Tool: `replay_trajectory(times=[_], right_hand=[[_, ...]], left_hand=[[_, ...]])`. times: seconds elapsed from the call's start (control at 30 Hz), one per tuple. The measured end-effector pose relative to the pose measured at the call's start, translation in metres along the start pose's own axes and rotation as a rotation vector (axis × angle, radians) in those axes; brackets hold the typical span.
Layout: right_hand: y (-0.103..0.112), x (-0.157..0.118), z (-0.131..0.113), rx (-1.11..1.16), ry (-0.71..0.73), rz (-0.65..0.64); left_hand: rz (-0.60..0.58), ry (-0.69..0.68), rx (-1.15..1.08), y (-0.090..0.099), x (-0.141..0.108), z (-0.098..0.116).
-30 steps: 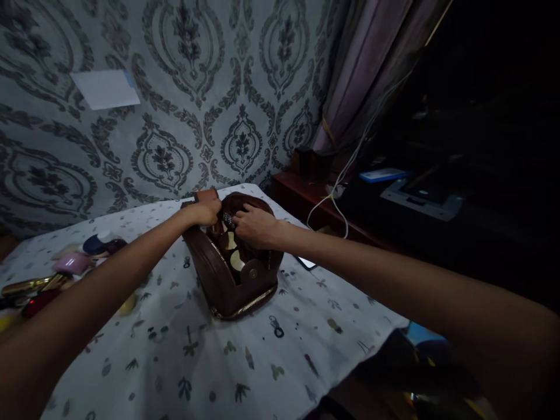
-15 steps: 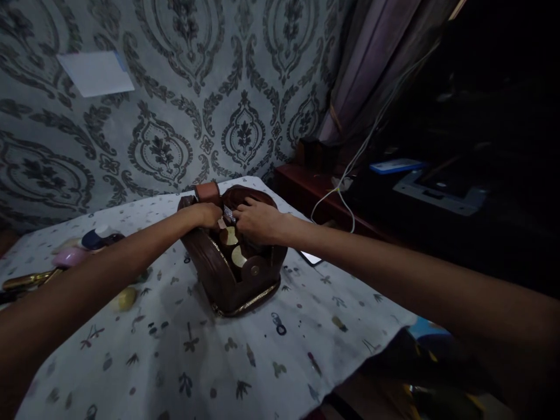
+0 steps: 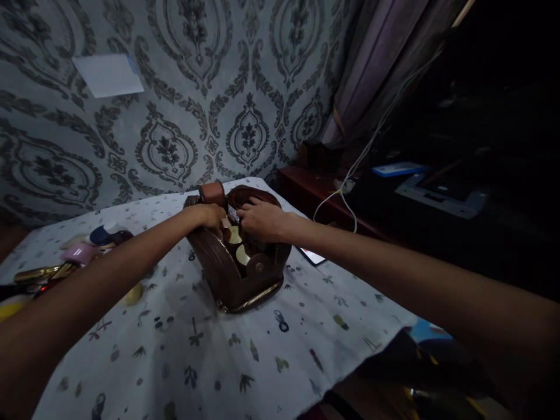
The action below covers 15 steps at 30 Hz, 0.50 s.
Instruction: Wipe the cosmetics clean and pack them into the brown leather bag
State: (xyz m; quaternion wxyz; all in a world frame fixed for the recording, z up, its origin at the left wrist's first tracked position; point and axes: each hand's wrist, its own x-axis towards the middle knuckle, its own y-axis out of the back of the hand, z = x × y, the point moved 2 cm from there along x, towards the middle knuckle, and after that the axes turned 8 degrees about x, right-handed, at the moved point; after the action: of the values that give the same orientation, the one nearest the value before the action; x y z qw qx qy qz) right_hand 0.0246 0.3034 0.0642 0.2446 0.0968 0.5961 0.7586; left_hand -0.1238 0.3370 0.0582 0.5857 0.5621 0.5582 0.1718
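A brown leather bag (image 3: 214, 271) with a gold zip stands unzipped on the table. My left hand (image 3: 213, 216) reaches in over its left side, fingers curled and their tips partly hidden; a small pinkish piece (image 3: 226, 223) shows at them. From the right, my right hand (image 3: 262, 221) is inside the opening, its visible fingers somewhat apart, close to a silvery glittering item (image 3: 233, 214). Below the hands, two round gold-coloured lids (image 3: 234, 235) show in the bag. A tan strap (image 3: 212, 192) arches at the back.
On the patterned white cloth (image 3: 227, 356), a pink item (image 3: 81, 254), a dark blue round item (image 3: 100, 235) and a gold tube (image 3: 37, 273) lie at left. A yellowish round item (image 3: 133, 294) sits near my left forearm. A phone (image 3: 312, 256) lies right of the bag; a white cable (image 3: 350, 169) hangs beyond.
The view has shifted slightly left, so more of the items on the left shows. Both hands stay in the bag in nearly the same pose.
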Motion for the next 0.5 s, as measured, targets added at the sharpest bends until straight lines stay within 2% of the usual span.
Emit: replay_trajectory(times=[0.2, 0.33, 0.4, 0.5], right_hand=[[0.005, -0.002, -0.001, -0.01, 0.011, -0.036], [0.005, -0.002, 0.002, 0.024, 0.018, -0.057], [0.005, 0.0, 0.005, 0.037, 0.021, -0.075], [0.006, 0.002, 0.008, 0.083, 0.026, -0.108]], left_hand=[[-0.024, 0.053, 0.102, 0.01, -0.01, 0.011], [0.071, 0.064, 0.142, 0.018, -0.025, 0.019], [0.12, 0.026, 0.169, 0.023, -0.035, 0.024], [0.085, -0.095, 0.176, 0.029, -0.047, 0.033]])
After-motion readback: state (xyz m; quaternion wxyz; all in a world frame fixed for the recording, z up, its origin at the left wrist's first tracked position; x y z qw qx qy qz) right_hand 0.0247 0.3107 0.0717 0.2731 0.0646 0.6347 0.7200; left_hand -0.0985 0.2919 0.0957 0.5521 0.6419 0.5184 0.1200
